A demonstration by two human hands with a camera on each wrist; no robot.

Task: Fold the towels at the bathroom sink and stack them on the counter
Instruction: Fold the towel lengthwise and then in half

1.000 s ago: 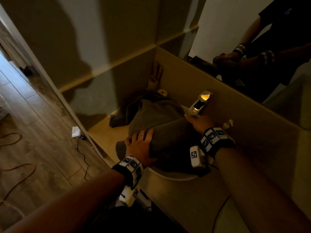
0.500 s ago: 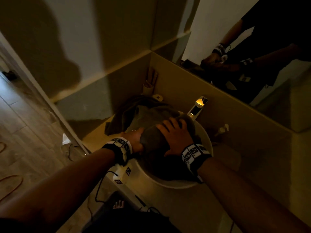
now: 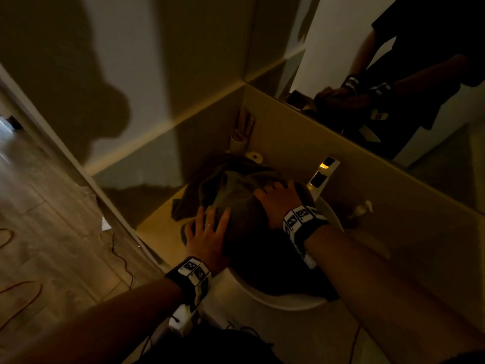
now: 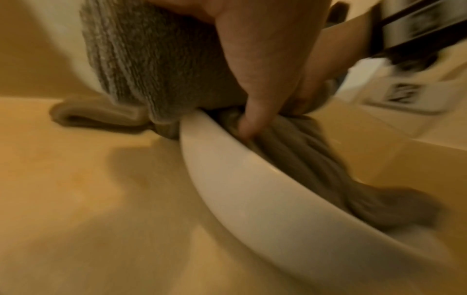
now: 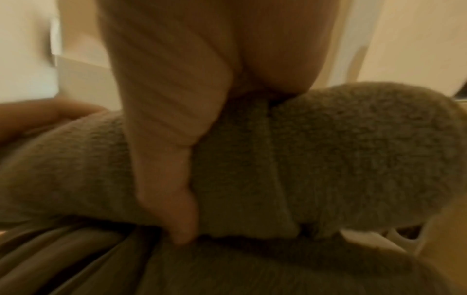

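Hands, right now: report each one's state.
Left hand: holds the folded towel, thumb down at the sink rim.
Right hand: grips the same towel, thumb down its side.

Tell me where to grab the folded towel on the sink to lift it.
Take the towel by its two ends from above, left hand and right hand over the top, thumbs under the bottom fold. It is a thick, soft bundle across the sink, so support from below likely keeps the folds together.

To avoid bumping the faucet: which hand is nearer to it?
Right. The right hand holds the towel beside the faucet; the left hand holds it farther off, near the sink rim.
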